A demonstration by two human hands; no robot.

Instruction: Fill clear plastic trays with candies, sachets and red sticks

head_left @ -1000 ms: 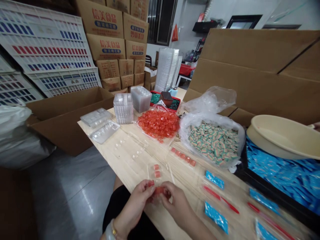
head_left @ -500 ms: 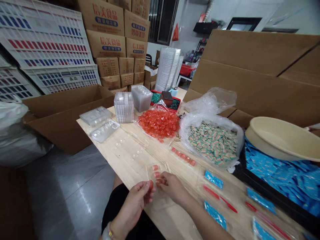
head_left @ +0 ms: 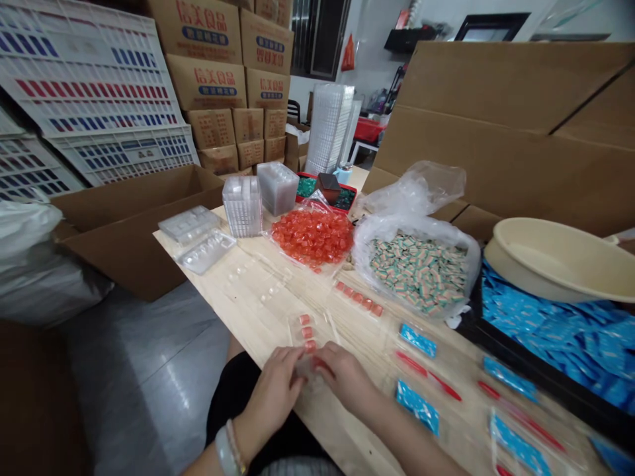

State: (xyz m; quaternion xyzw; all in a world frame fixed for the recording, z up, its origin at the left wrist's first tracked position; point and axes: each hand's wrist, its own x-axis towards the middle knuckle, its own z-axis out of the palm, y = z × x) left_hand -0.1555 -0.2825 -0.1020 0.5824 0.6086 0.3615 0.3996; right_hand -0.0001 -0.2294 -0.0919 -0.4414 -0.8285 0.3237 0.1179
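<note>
A clear plastic tray (head_left: pixel 322 325) lies on the table near its front edge, with a column of small orange-red square pieces (head_left: pixel 307 332) set in it. Over the tray's near end, my left hand (head_left: pixel 282 378) has its fingers curled inward; what they hold is hidden. My right hand (head_left: pixel 344 375) meets it from the other side, thumb and fingers pinched at a reddish square piece, only partly visible. Further right, another clear tray carries a row of the same pieces (head_left: pixel 359 299). Beyond lies a plastic bag heaped with loose orange-red pieces (head_left: pixel 312 237).
A bag of green-and-beige packets (head_left: pixel 421 271) sits right of the heap. Blue packets (head_left: pixel 418 340) and red pen-like sticks (head_left: pixel 427 375) lie on the right. A cream basin (head_left: pixel 555 264) rests over more blue packets. Clear tray stacks (head_left: pixel 242 206) and an open carton (head_left: pixel 133 225) are left.
Both hands have come together at the tray's near end. Another piece now shows in the column. My left hand has turned from palm-up to back-up. The view has shifted slightly.
</note>
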